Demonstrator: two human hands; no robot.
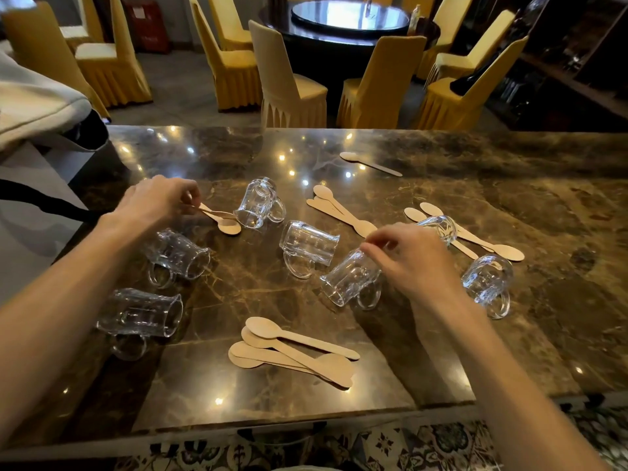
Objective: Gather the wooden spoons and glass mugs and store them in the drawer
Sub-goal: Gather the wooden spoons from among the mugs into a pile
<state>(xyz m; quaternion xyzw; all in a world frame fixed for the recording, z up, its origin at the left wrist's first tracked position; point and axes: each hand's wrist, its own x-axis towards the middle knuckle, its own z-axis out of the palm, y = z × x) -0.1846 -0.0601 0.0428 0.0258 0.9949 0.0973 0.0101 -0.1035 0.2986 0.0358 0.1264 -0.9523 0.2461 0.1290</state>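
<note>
While the brown marble worktop (pixel 441 334) fills my view from edge to edge, yellow-covered chairs (pixel 289 83) ring a dark round table (pixel 346 25) at twelve o'clock beyond it.

My left hand (pixel 154 202), at ten o'clock, has its fingertips pinched together on the handles of two or so wooden spoons (pixel 222 220), whose bowls rest on the worktop just beside a glass mug (pixel 258 203) lying on its side. My right hand (pixel 413 260), at three o'clock from centre, hovers with thumb and forefinger drawn close over another tipped mug (pixel 351 277); whether it touches the glass, or grips anything, I cannot tell.

Seven mugs in all lie on their sides. Two sit at eight o'clock, the nearer mug (pixel 139 317) and the mug behind it (pixel 176 254) under my left forearm. A centre mug (pixel 307 246) lies between the hands, a far-right mug (pixel 487 283) at four o'clock, and a small-looking mug (pixel 440 227) is partly hidden behind my right hand.

Spoons lie in loose groups: a near pile (pixel 295 351) at six o'clock, a middle pile (pixel 339 212) at one o'clock, a right-hand group (pixel 475 237) at two o'clock touching the half-hidden mug, and a lone spoon (pixel 370 163) farthest off, at twelve o'clock.
</note>
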